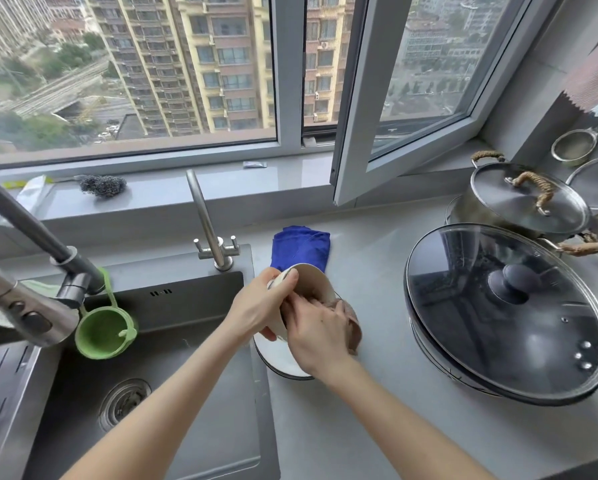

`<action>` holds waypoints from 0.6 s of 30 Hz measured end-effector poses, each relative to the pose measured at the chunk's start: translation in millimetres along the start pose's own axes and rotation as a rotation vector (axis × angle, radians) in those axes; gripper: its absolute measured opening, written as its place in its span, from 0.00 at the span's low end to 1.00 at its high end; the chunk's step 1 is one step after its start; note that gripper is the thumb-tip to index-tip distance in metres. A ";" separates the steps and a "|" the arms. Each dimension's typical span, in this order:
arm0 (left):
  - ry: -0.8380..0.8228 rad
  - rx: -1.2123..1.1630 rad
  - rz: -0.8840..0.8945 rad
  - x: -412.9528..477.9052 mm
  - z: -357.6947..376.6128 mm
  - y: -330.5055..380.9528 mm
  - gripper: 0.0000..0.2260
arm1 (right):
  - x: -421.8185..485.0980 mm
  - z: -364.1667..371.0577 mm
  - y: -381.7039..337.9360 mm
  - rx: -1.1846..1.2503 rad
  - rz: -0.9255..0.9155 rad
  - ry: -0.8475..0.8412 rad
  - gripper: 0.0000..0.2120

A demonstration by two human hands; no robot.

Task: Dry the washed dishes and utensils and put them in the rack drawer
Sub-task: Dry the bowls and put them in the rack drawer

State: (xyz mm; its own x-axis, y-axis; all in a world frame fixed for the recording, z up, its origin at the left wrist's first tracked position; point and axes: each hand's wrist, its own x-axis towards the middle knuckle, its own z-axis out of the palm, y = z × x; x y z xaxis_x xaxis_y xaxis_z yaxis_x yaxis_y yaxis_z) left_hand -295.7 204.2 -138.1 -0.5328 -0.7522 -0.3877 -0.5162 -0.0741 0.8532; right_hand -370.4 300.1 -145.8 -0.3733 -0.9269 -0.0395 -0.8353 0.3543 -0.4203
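My left hand [261,308] grips a cream bowl [312,279] by its rim, tilted on its side above the counter. My right hand [317,332] holds a brownish-pink cloth [353,323] pressed into the bowl's inside. Directly below them a white plate with a dark rim [279,361] lies on the grey counter beside the sink. The rack drawer is not in view.
A dark sink [159,393] with two faucets lies at left, a green silicone cup [104,332] hanging on one. A blue cloth [301,247] lies behind the bowl. A lidded wok [509,313] and a steel pot [522,199] stand at right. The open window sash [412,98] juts over the counter.
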 end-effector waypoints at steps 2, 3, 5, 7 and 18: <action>-0.041 0.022 -0.012 -2.1 -0.8 -1.3 0.19 | 1.3 -5.4 -5.9 0.145 0.012 -0.115 0.33; -0.050 0.016 -0.022 -3.5 -1.7 -1.2 0.21 | -1.3 -11.6 -8.2 0.381 0.031 -0.181 0.31; -0.034 -0.001 -0.042 -4.4 -7.6 -0.2 0.23 | -10.7 -24.7 -10.7 0.852 0.073 -0.389 0.21; -0.038 -0.009 -0.081 -6.0 -17.8 1.2 0.21 | -19.1 -34.5 -4.5 0.862 0.026 -0.569 0.19; -0.433 -0.177 -0.249 -26.3 -24.7 -11.7 0.27 | -9.6 -55.9 46.6 0.021 -0.670 0.256 0.15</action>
State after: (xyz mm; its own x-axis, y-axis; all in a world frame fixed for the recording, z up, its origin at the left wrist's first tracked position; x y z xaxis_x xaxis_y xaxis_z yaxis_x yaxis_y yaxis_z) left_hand -259.1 208.6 -129.2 -0.6562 -0.3614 -0.6624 -0.5610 -0.3533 0.7486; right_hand -428.3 332.3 -114.3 0.1317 -0.8855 0.4456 -0.9111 -0.2853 -0.2975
